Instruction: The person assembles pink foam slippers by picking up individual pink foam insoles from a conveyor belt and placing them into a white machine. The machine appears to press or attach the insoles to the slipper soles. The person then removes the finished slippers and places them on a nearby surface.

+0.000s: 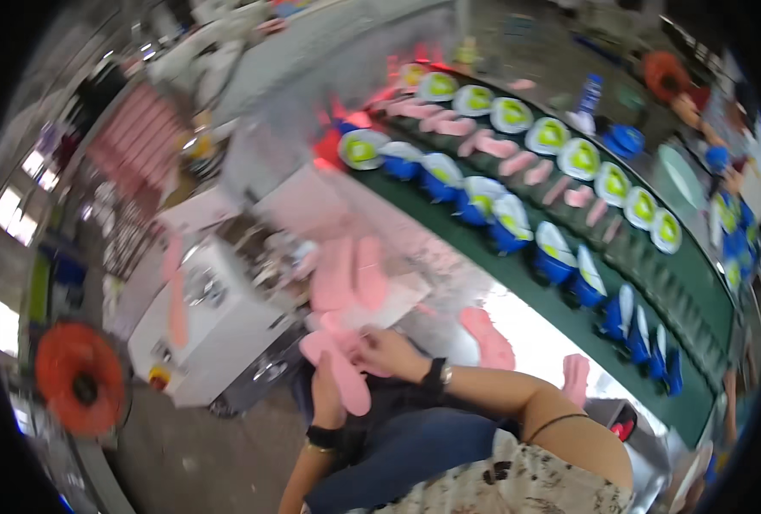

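Observation:
In front of my lap, a pink insole [349, 383] slants between my two hands. My left hand [326, 401] grips its near left edge, thumb and fingers closed around it. At its upper right edge is my right hand [389, 353], with fingers bent in a pinch against pink material; blur hides exactly how much they hold. Part of another pink piece shows beneath the right hand. Just beyond, stacks of pink insoles [336, 272] lie on a pale work surface.
To the right runs a green conveyor [449, 210] carrying blue-and-white shoe uppers [483, 197] and rows of pink insoles. More pink pieces [488, 338] rest on the ledge beside it. A white machine box [213, 317] stands at left, near an orange fan [80, 379].

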{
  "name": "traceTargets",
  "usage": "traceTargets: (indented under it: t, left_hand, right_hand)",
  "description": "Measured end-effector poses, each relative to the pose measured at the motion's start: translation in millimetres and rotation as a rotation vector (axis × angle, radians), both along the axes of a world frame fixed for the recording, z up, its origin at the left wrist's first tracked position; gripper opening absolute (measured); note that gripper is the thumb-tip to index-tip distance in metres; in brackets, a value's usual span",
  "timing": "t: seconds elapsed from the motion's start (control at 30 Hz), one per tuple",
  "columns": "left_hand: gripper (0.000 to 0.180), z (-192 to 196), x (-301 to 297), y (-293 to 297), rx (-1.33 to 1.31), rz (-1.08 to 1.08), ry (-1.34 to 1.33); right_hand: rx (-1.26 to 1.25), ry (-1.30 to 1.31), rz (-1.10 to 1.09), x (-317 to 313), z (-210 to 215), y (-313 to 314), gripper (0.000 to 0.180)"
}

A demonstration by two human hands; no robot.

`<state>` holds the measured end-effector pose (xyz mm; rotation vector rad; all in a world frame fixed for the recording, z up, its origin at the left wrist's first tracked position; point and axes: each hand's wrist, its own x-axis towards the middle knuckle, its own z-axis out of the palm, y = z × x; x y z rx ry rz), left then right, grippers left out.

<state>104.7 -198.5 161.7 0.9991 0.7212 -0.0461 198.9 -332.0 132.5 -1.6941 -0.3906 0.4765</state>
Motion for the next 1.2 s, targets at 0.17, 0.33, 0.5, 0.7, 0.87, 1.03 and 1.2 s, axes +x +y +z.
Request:
traceTargets:
  t: [0.17, 0.33, 0.5, 0.7, 0.87, 1.03, 1.2]
  left_hand:
    - [0.065, 8, -36, 30, -0.056, 0.038, -0.059]
    - [0.061, -9, -53, 32, -0.137, -0.033, 0.006]
    - [0.055, -14, -64, 30, -0.155, -0.005, 0.025]
    - [0.057, -39, -78, 44, -0.221, -0.049, -0.022]
    - [0.054, -59, -104, 59, 0.015, -0.028, -0.032]
    - [0.058, -81, -96, 70, 0.067, 0.049, 0.180]
    - [0.056, -88, -89, 70, -0.084, 0.008, 0.124]
  right_hand:
    - [0.054, -0.126, -0.083, 76, -12, 40, 0.036]
    - [0.018, -0.244, -0.123, 162, -51, 116, 0.049]
    - [-0.260, -0.427, -0.054, 163, -15, 114, 0.047]
    - [-0.400, -0.942, -0.119, 168, 18, 66, 0.032]
    - [-0.284, -0.297, -0.260, 163, -3, 128, 0.031]
    - [0.023, 0.006, -0.464, 205, -23, 148, 0.022]
    - [0.368, 0.035, -0.651, 218, 1, 31, 0.017]
